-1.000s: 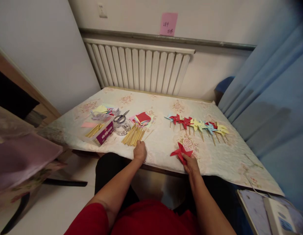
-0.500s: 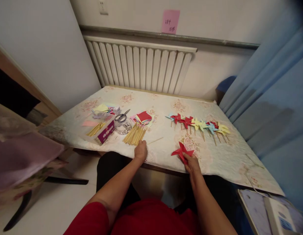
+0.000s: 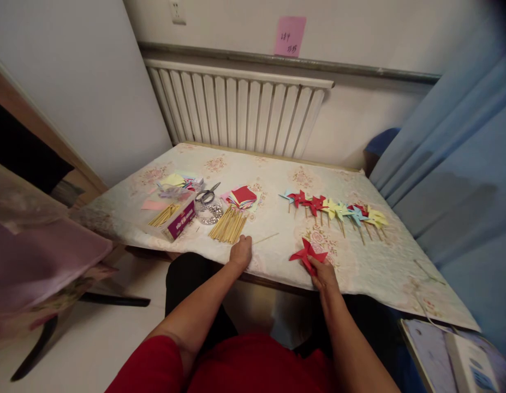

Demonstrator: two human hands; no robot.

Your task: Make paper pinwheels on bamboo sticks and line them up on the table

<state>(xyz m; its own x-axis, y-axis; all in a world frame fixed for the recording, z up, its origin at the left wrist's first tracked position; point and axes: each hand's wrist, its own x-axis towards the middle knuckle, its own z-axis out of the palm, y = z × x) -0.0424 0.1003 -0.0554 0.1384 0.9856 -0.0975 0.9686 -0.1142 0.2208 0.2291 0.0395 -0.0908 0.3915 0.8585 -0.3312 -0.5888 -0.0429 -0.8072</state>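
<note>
In my right hand (image 3: 325, 274) is a red paper pinwheel (image 3: 307, 254), pinched by the thumb and fingers above the table's front edge. My left hand (image 3: 241, 252) is closed around one end of a thin wooden stick (image 3: 267, 238), which points right toward the pinwheel without touching it. Just beyond the left hand lies a bundle of similar sticks (image 3: 228, 225). Behind that bundle is a stack of coloured paper pieces (image 3: 242, 197), red on top. Several finished pinwheels (image 3: 337, 209) in red, yellow and blue lie in a row farther right.
Left of the bundle are scissors (image 3: 207, 193), a clear round container of small shiny pieces (image 3: 209, 213) and a purple-sided box (image 3: 181, 221) with more sticks. A flowered cloth (image 3: 273, 174) covers the table. A blue curtain (image 3: 449, 164) hangs at right, a radiator (image 3: 244, 112) behind.
The view has shifted slightly, so everything sits a little farther right. My left hand has moved slightly right with the stick. The right hand keeps hold of the red pinwheel.
</note>
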